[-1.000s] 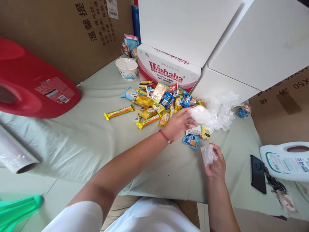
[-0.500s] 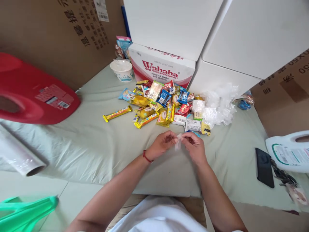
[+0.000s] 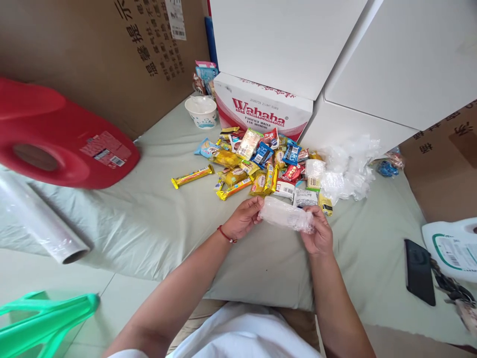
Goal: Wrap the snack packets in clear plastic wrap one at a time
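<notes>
A small clear plastic bag [image 3: 285, 215] is stretched between my two hands over the pale green cloth [image 3: 149, 219]. My left hand [image 3: 243, 218], with a red string at the wrist, pinches its left end. My right hand [image 3: 318, 229] grips its right end. Just beyond them lies a heap of wrapped snacks [image 3: 261, 161], with a long yellow bar [image 3: 193, 175] apart at its left. A pile of crumpled clear bags [image 3: 348, 169] lies to the right of the snacks.
A Wahaha carton [image 3: 263, 110] and white boxes [image 3: 372, 69] stand behind the heap, a paper bowl [image 3: 201, 111] to their left. A red jug [image 3: 55, 139] and a film roll [image 3: 40, 219] lie left. A black phone [image 3: 419, 271] and a white jug [image 3: 452, 248] lie right.
My left hand came back from the bag pile and met my right hand. Together they have pulled the crumpled bag out wide between them.
</notes>
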`<state>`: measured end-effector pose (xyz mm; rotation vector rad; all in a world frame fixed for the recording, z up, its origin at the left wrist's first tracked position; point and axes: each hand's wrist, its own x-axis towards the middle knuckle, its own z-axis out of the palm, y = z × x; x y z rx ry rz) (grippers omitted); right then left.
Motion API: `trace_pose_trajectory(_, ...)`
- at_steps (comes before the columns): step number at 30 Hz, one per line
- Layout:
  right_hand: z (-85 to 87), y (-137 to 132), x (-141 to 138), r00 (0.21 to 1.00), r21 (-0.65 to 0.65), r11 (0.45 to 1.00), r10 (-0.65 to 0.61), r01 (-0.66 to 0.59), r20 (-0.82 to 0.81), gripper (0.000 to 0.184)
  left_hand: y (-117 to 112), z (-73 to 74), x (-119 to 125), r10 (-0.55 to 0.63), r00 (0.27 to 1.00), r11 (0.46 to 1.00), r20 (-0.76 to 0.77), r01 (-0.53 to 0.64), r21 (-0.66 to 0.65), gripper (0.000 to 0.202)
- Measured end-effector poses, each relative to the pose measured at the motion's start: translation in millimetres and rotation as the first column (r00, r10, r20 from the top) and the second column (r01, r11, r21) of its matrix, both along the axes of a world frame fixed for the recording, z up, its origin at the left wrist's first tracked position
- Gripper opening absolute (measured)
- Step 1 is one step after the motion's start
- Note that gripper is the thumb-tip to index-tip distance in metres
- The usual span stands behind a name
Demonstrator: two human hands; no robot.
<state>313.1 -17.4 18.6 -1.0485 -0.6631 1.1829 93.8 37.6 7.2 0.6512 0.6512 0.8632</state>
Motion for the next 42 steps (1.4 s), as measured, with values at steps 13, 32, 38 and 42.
trace_pose_trajectory(13, 0.6, -16, -32, 0.328, 0.209, 0.882, -0.067, -0.421, 0.942, 0.022, -4, -2.5, 2, -0.028, 0.996, 0.996, -0.086, 0.036, 0.083, 0.055)
trace_pose_trajectory(32, -10.3, -16, -34, 0.701, 0.011, 0.96, 0.196, -0.279, 0.686, 0.021, -11, -7.5, 8, -0.064, 0.983, 0.935, -0.174, 0.12, 0.334, 0.035)
trace_pose_trajectory(38, -8.3, -16, -34, 0.791, -0.058, 0.954, 0.276, -0.293, 0.545, 0.025, -10, -7.9, 8, -0.008, 0.967, 0.886, -0.254, 0.124, 0.446, 0.036)
trace_pose_trajectory(42, -4.6, -16, -31, 0.882, -0.069, 0.969, 0.244, -0.237, 0.403, 0.029, -9, -5.2, 5, -0.007, 0.978, 0.901, -0.211, 0.098, 0.422, 0.033)
